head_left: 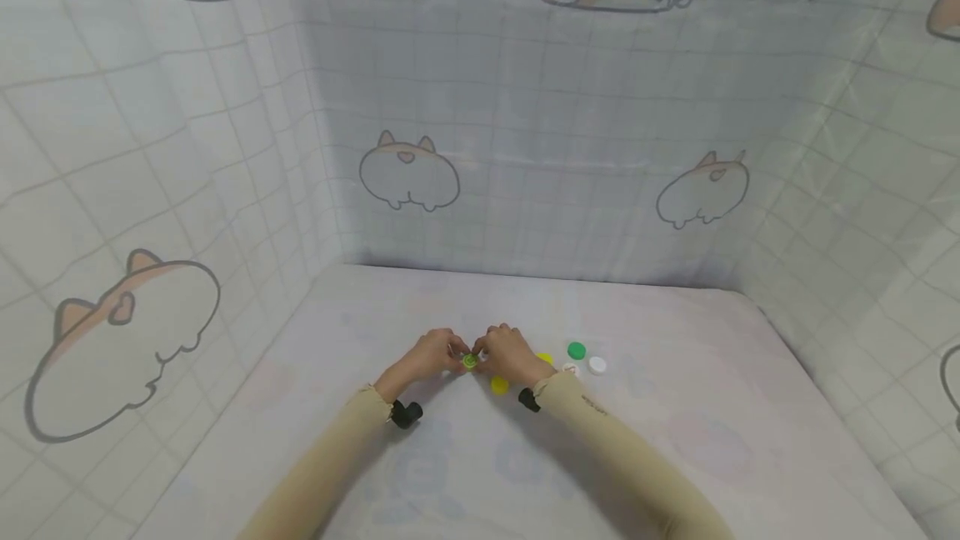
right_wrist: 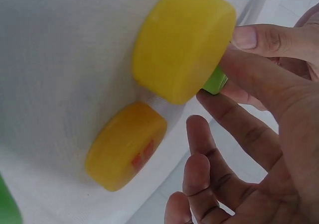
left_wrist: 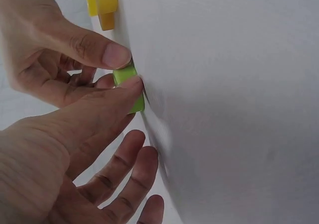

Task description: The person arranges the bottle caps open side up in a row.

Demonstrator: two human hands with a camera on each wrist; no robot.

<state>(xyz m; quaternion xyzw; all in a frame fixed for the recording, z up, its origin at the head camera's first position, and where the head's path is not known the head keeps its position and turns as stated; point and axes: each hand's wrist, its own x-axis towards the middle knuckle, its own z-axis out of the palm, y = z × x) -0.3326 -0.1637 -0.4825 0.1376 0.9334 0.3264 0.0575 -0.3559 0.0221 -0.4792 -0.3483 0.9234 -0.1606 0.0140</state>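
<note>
A lime-green bottle cap (head_left: pixel 470 361) lies between both hands, close over the white cloth. My left hand (head_left: pixel 433 354) pinches it from the left; in the left wrist view the thumb presses on the cap (left_wrist: pixel 127 75), and the other fingers spread loosely below. From the right, my right hand (head_left: pixel 508 354) pinches the same cap with thumb and index finger. In the right wrist view only a sliver of the green cap (right_wrist: pixel 216 81) shows; the rest is hidden by a larger yellow cap (right_wrist: pixel 182 42) and the fingers.
Beside the right hand lie an orange-yellow cap (right_wrist: pixel 124 147), a yellow cap (head_left: pixel 543 358), a darker green cap (head_left: pixel 577 350), a white cap (head_left: pixel 597 366) and a marked white cap (head_left: pixel 571 370). Cloth walls (head_left: pixel 562 107) with animal drawings enclose the table's back and sides.
</note>
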